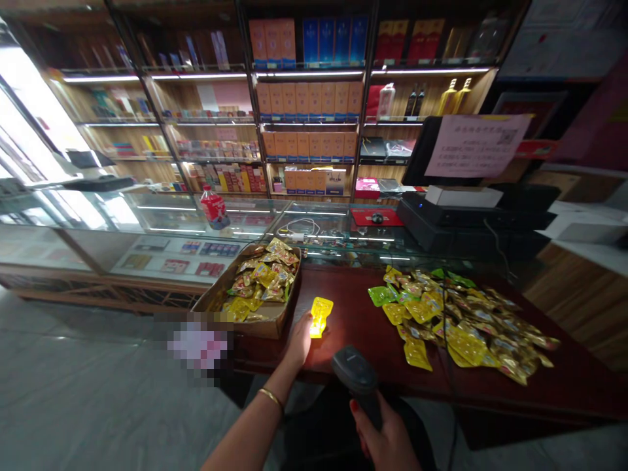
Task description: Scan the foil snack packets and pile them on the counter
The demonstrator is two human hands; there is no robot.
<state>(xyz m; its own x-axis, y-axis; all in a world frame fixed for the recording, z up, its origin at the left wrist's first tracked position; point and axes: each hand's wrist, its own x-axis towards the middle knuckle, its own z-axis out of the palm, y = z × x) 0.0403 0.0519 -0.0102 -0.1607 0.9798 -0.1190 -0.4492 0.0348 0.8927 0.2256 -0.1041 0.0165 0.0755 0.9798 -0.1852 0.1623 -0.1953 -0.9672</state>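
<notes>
Small retail shop. Lit wall shelves (pixel 309 111) stocked with boxed goods and bottles (pixel 454 95); glass display counter (pixel 161 229) with cartons inside; register terminal (pixel 471 209) with a paper notice (pixel 473 145); handheld barcode scanner (pixel 358 379) aimed over a dark red worktop (pixel 358 327) strewn with snack packets (pixel 466 327).

Print on the paper sign (pixel 475 145) and snack packets (pixel 461 324) — too blurred to read.
</notes>
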